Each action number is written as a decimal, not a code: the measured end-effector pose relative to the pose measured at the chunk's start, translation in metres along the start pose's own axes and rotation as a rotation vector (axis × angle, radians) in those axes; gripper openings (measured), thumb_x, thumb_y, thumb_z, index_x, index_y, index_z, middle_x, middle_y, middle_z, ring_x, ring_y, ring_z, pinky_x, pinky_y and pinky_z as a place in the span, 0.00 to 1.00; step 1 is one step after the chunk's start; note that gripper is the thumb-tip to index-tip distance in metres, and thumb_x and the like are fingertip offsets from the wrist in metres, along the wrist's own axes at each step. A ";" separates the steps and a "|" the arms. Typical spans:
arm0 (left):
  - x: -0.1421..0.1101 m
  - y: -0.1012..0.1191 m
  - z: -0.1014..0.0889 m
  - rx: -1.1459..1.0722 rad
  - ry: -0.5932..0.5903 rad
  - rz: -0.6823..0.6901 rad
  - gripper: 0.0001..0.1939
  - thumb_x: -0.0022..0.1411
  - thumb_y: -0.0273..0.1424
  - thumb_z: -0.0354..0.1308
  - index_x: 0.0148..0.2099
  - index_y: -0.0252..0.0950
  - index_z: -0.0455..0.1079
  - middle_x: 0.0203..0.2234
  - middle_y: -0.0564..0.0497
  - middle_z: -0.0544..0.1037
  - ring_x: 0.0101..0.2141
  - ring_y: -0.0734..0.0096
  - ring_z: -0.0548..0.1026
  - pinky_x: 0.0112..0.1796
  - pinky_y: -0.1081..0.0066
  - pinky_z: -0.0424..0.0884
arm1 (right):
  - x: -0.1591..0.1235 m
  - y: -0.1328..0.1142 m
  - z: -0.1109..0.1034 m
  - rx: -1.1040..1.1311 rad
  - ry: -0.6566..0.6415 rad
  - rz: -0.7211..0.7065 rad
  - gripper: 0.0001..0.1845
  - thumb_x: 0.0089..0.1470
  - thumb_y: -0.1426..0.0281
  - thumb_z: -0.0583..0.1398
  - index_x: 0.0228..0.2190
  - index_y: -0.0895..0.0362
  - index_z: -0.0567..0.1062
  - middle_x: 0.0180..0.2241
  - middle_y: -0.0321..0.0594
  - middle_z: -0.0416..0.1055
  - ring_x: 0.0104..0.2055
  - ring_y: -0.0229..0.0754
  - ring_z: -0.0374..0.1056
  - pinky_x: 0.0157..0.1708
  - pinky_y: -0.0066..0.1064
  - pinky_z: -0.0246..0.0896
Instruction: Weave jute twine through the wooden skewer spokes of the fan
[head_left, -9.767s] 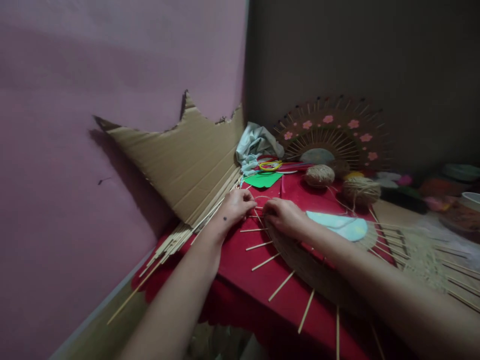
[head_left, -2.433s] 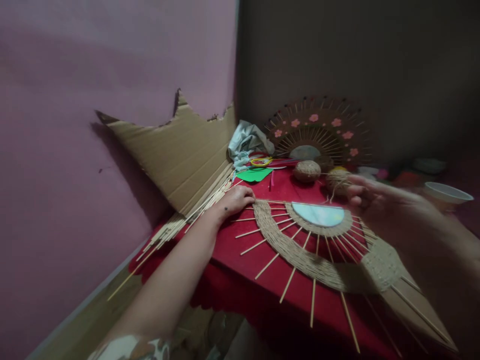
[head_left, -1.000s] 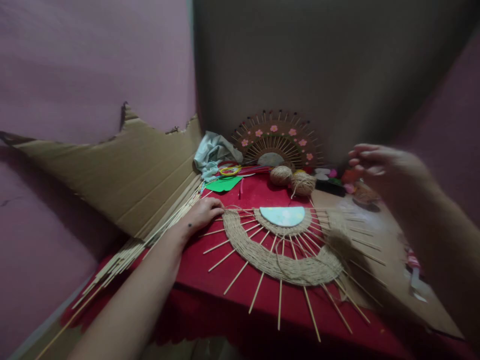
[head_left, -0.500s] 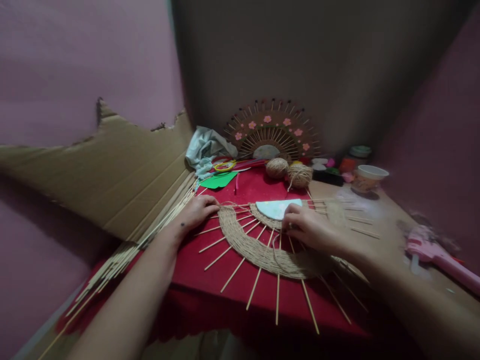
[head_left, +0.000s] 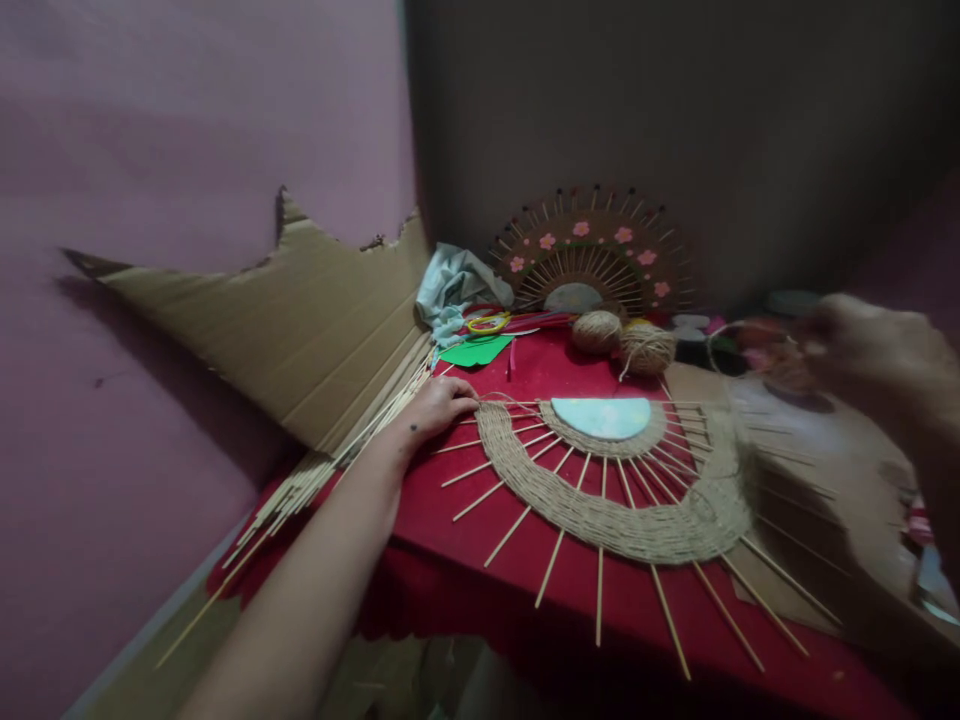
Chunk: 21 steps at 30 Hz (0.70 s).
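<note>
A half-round fan of thin sticks and woven jute twine (head_left: 592, 520) lies flat on a red cloth, with a pale blue half-disc (head_left: 600, 417) at its centre. At its upper left corner, my left hand (head_left: 442, 404) pinches the end of the top stick, close to the band's edge. My right hand (head_left: 862, 345) is raised at the far right, closed and smeared by motion. A strand of jute twine (head_left: 718, 350) loops out from its fingers. Its fingertips are blurred.
Behind the fan sit two jute balls (head_left: 646, 348), green paper (head_left: 475, 351), a crumpled cloth (head_left: 457, 285) and yellow-handled scissors (head_left: 488, 323). A flower-trimmed fan (head_left: 581, 255) leans at the back wall. Loose sticks (head_left: 300, 495) and torn cardboard (head_left: 300, 330) lie left.
My right hand has gone from beside the blue half-disc up and out to the right, drawing twine along. My left hand stays at the fan's left end. The view has turned slightly left.
</note>
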<state>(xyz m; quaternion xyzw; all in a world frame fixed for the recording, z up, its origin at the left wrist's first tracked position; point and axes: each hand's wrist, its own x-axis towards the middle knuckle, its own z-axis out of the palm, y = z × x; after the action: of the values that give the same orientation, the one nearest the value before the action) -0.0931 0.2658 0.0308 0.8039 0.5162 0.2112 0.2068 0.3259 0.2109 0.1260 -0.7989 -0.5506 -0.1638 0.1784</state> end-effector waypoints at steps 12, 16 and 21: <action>0.000 -0.002 0.002 -0.039 -0.010 -0.014 0.12 0.53 0.33 0.55 0.33 0.33 0.76 0.25 0.51 0.78 0.29 0.70 0.72 0.34 0.72 0.65 | -0.092 -0.182 0.056 0.314 -0.312 -0.753 0.15 0.55 0.69 0.54 0.44 0.59 0.72 0.43 0.51 0.69 0.45 0.50 0.64 0.41 0.36 0.57; -0.002 -0.001 0.000 -0.059 -0.024 -0.007 0.12 0.53 0.33 0.55 0.35 0.32 0.77 0.28 0.50 0.79 0.31 0.69 0.73 0.36 0.72 0.66 | -0.094 -0.214 0.071 0.354 -0.353 -0.759 0.09 0.54 0.72 0.55 0.32 0.59 0.75 0.36 0.49 0.72 0.39 0.47 0.66 0.36 0.32 0.56; -0.002 -0.005 -0.002 -0.103 -0.074 0.021 0.12 0.53 0.30 0.55 0.37 0.33 0.77 0.31 0.51 0.80 0.33 0.69 0.74 0.38 0.73 0.67 | -0.099 -0.214 0.065 0.440 -0.387 -0.714 0.09 0.55 0.74 0.53 0.32 0.57 0.74 0.30 0.43 0.74 0.33 0.42 0.68 0.31 0.29 0.54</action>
<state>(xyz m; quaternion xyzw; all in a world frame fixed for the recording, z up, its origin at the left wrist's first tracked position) -0.0988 0.2665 0.0296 0.8049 0.4879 0.2098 0.2648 0.0958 0.2306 0.0453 -0.5181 -0.8362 0.0579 0.1702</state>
